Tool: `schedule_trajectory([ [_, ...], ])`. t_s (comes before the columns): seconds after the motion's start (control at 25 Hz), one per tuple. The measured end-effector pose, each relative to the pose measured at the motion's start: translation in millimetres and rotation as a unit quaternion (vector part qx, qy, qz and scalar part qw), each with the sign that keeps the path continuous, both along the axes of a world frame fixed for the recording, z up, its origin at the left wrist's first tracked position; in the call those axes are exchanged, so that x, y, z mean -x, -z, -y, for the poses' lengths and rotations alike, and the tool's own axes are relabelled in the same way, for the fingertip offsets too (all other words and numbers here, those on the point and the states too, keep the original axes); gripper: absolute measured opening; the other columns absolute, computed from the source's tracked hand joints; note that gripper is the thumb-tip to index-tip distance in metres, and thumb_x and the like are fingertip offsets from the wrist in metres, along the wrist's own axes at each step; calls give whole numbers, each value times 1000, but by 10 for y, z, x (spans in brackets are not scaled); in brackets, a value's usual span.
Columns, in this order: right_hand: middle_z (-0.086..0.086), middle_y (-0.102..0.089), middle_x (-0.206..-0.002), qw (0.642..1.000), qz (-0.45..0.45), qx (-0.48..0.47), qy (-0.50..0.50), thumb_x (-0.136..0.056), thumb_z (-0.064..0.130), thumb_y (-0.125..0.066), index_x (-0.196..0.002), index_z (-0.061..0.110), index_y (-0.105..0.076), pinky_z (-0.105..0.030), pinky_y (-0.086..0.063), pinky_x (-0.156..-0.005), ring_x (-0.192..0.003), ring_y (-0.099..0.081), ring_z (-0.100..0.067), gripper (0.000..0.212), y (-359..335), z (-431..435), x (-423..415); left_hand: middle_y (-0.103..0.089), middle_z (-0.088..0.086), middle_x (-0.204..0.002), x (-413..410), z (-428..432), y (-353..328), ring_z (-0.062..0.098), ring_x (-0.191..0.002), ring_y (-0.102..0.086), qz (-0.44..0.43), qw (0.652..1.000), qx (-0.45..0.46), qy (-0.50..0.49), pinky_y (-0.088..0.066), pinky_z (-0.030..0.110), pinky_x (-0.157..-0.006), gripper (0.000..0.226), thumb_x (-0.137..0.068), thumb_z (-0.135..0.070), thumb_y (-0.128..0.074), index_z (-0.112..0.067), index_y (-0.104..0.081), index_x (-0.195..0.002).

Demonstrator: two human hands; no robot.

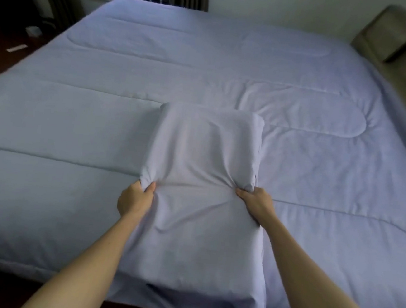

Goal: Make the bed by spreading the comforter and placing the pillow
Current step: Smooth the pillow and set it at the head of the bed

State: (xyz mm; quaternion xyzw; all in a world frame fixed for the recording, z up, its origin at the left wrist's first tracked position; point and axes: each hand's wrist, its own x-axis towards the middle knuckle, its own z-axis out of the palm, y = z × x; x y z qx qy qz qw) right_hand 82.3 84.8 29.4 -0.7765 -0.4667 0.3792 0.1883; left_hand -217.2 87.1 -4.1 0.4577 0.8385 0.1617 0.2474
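Comforter (230, 64) looks spread already, and the pillow (204, 159) lies on it lengthwise, pointing away from the person, with the left hand (134, 198) and right hand (256, 203) each bunching cloth on its sides

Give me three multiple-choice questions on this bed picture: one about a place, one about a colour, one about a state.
1. Where is the pillow?
A) on the floor
B) on the comforter
C) on a chair

2. What colour is the comforter?
A) pale lavender-blue
B) red
C) green

3. What are the left hand and the right hand doing?
A) hanging free
B) pressing flat on the comforter
C) gripping the pillow

Answers:
1 B: the pillow lies on the spread comforter, towards its near edge.
2 A: the comforter is pale lavender-blue all over.
3 C: the fingers of each hand bunch up the pillow's fabric.
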Motion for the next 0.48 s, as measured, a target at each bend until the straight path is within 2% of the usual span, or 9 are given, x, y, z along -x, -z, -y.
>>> schedule_trajectory([
  [0.12, -15, -64, -89, 1000, 9, -30, -4, -82, 36, -65, -93, -2, -66, -35, -45, -70, -90, -61, -34, 40, -373, 31, -85, -66, 26, -105, -184, 134, -1, 43, -96, -61, 44, 997, -58, -38, -48, 41, -80, 45, -90, -46, -51, -3, -63, -94],
  [0.24, -12, -63, -83, 996, 38, -81, 10, -78, 35, -68, -83, 0, -64, -34, -44, -64, -83, -59, -30, 36, -928, 80, -332, -64, 30, -107, -600, 132, -119, 46, -98, -59, 122, 987, -87, -63, -46, 45, -83, 51, -90, -47, -51, 3, -62, -96],
  [0.36, -5, -55, -77, 985, 124, -117, 2, -78, 35, -67, -79, 3, -60, -32, -36, -55, -77, -52, -26, 33, -1623, 198, -762, -63, 29, -113, -1335, 150, -368, 44, -103, -58, 225, 967, -103, -52, -44, 44, -88, 53, -91, -47, -49, 3, -62, -105],
  [0.48, -13, -57, -84, 963, 236, -132, -9, -79, 35, -67, -71, 8, -58, -32, -32, -62, -83, -51, -28, 29, -2232, 383, -1387, -64, 24, -114, -2274, 228, -555, 41, -104, -59, 359, 928, -98, -34, -45, 43, -93, 53, -89, -51, -51, -2, -63, -107],
])
